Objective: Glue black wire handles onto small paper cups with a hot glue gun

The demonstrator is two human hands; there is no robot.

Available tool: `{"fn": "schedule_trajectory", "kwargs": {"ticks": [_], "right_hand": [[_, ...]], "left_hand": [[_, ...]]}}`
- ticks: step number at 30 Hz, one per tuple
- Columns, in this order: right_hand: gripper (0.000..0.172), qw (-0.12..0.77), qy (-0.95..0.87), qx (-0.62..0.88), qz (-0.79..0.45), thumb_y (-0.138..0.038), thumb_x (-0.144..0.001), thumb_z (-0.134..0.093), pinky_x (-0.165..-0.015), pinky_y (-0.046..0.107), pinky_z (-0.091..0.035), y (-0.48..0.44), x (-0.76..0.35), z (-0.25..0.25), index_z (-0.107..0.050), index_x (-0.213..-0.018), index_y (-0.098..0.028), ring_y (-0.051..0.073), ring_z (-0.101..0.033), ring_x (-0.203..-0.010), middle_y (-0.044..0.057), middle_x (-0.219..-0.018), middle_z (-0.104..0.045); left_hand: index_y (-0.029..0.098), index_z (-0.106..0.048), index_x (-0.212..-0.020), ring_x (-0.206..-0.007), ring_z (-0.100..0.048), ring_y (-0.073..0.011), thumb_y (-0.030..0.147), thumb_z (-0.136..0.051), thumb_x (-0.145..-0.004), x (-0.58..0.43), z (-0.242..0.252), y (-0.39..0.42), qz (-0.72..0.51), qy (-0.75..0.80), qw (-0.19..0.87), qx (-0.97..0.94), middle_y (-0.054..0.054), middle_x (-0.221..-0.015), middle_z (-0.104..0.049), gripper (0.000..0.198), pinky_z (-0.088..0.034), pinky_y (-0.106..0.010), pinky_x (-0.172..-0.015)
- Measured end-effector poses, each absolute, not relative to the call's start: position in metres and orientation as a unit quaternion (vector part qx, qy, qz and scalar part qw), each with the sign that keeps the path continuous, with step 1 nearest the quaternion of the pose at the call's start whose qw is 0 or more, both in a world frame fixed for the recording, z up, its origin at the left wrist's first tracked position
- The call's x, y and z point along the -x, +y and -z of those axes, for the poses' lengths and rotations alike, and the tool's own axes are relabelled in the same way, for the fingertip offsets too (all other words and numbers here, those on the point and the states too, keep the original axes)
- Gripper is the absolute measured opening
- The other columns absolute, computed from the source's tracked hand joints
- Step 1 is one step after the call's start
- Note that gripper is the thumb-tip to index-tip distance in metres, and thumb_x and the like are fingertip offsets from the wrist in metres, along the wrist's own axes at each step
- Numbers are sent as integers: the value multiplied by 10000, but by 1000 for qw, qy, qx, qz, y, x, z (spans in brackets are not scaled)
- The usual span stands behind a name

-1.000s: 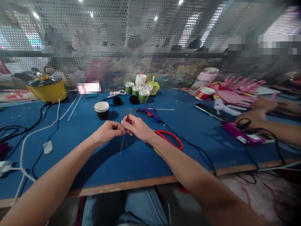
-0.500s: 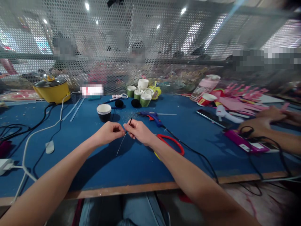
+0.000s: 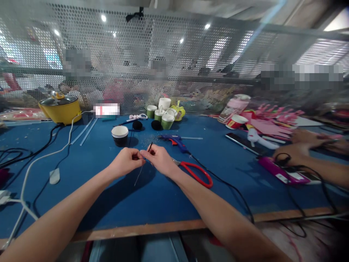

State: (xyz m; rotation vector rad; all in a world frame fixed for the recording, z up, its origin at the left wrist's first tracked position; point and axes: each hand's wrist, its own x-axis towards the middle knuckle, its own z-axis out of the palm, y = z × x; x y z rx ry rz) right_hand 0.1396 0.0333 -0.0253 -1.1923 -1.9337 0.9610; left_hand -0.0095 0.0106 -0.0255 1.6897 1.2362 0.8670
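My left hand and my right hand meet above the blue table, both pinched on a thin wire-like strand. Its dark upper end sticks up past my right fingers and its pale lower end hangs down toward the table. Red-handled scissors lie just right of my right wrist. A blue glue gun lies beyond my hands, its black cord trailing toward the front edge.
A black paper cup, two black pom-poms and green cups stand further back. A yellow pot sits far left, with cables across the left side. Another person's hands work at the right by a purple device and pink cutouts. Perforated screen behind.
The view has tilted up slightly, so everything sits lower in the picture. My hands stay together on the strand, which has swung a little at its lower end.
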Motion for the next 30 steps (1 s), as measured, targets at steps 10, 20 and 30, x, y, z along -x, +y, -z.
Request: {"fn": "schedule_trajectory", "kwargs": {"ticks": [10, 20, 30], "right_hand": [[340, 328, -721, 376, -480, -490, -747, -510, -440, 197, -372, 38, -142, 26, -468, -696, -157, 69, -448, -464, -37, -538, -481], [380, 344, -733, 464, -359, -496, -717, -549, -379, 185, -277, 40, -137, 25, -414, -573, -171, 60, -379, -382, -59, -419, -433], [241, 324, -677, 478, -456, -293, -846, -441, -354, 153, -338, 49, -132, 8, -451, -644, -162, 55, -444, -413, -34, -501, -482]], "left_hand": [[147, -470, -517, -446, -245, -49, 306, -585, -620, 8, 17, 8, -352, 491, 497, -623, 76, -455, -341, 221, -178, -215, -456], [141, -485, -517, -470, -271, -61, 282, -559, -604, 6, 18, 17, -336, 506, 432, -666, 69, -468, -357, 181, -185, -223, -459], [132, -539, -586, -429, -263, -45, 324, -627, -564, 12, 17, 39, -312, 479, 528, -628, 55, -495, -416, 212, -163, -220, -426]]}}
